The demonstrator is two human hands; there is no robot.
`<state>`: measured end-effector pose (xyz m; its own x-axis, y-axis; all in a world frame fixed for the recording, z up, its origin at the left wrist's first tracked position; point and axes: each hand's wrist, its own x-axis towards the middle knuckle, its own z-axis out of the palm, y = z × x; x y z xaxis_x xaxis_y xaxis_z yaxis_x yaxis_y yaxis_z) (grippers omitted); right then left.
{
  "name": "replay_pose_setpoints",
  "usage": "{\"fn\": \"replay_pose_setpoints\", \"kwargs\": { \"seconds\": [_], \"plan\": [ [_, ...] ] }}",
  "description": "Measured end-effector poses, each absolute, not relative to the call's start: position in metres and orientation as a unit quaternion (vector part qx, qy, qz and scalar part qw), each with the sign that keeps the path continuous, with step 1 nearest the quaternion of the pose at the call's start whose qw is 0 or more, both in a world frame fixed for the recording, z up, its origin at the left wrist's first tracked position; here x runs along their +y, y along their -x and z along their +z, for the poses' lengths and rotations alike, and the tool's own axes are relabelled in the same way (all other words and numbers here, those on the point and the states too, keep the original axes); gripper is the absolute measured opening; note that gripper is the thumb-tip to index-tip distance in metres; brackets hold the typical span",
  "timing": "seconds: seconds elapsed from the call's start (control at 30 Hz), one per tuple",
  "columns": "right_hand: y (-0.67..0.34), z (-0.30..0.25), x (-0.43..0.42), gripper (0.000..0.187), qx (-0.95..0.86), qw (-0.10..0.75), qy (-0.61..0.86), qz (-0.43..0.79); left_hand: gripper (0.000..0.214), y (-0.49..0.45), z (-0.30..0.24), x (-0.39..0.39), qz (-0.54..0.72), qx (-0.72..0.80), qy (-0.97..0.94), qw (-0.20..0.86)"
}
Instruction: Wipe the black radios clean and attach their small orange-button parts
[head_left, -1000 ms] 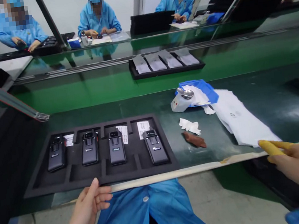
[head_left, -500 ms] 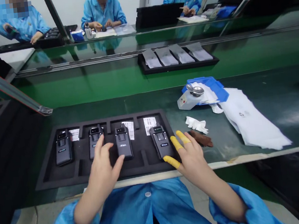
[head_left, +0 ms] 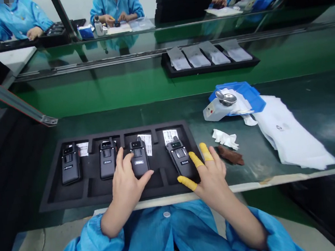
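Observation:
A black foam tray [head_left: 50,195] lies before me with a black handheld radio in each of its compartments. Over the third radio [head_left: 140,167] is my left hand [head_left: 128,182], thumb and fingers apart around its lower part; whether they touch it I cannot tell. My right hand [head_left: 211,177] wears yellow finger covers on the thumb and two fingers. Its spread fingers are beside the rightmost radio [head_left: 179,153], which is tilted in its compartment. The second radio [head_left: 107,160] and the leftmost radio [head_left: 71,168] lie untouched. White barcode labels [head_left: 170,135] show behind the radios.
Right of the tray are a crumpled white tissue [head_left: 225,139], a brown cloth [head_left: 230,155], a white dispenser bottle [head_left: 214,111], a blue bin [head_left: 255,97] and white paper bags [head_left: 292,131]. Another black tray [head_left: 215,69] holds bagged items. Co-workers sit across the bench.
My left hand has moved right, from between the second and third radios to over the third. My right hand has shifted slightly and stays by the rightmost radio. The head view has tilted slightly.

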<state>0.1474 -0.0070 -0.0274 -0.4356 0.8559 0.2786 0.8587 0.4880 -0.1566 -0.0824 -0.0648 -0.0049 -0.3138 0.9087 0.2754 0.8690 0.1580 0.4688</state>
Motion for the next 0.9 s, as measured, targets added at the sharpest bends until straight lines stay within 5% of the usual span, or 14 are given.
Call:
{"fn": "replay_pose_setpoints", "kwargs": {
  "seconds": [0.4, 0.67, 0.9],
  "plan": [
    [-0.134, -0.013, -0.007, 0.072, -0.809, 0.121, 0.574, 0.043, 0.055, 0.086, -0.009, -0.064, 0.298, 0.747, -0.592, 0.05],
    [-0.124, -0.008, -0.015, 0.064, -0.802, 0.218, 0.55, 0.086, 0.065, 0.083, -0.001, -0.054, 0.251, 0.737, -0.626, 0.027],
    [-0.108, -0.004, -0.026, 0.071, -0.763, 0.288, 0.504, 0.286, 0.067, 0.079, 0.008, -0.043, 0.242, 0.746, -0.614, 0.09]
  ]
}}
